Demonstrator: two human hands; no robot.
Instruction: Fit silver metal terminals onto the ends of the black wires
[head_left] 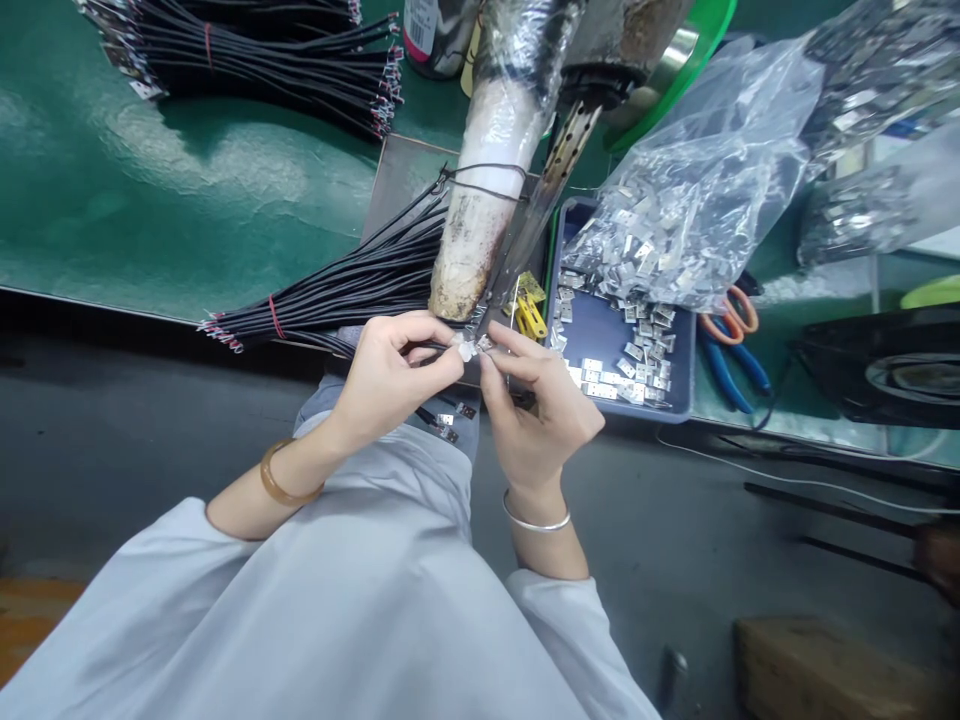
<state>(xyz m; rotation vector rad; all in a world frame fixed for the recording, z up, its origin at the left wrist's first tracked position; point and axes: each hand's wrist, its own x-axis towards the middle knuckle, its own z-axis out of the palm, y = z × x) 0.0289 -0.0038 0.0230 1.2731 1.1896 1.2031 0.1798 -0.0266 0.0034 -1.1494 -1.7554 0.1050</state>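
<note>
left hand [390, 372] fingers closed on a wire [426, 349], right hand [537, 402] fingers closed on a clip [467, 349] at its end; many clips [639, 352] left in the tray [600, 335], bundle [352, 290] unfinished.

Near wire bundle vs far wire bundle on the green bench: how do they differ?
The near wire bundle lies diagonally at the bench edge, beside the left hand and right hand, which pinch a small metal piece; the far wire bundle lies nearly level at the back, away from them. Near bundle's tips point left; far bundle's visible tips point right. Both are black wires bound by a red band.
</note>
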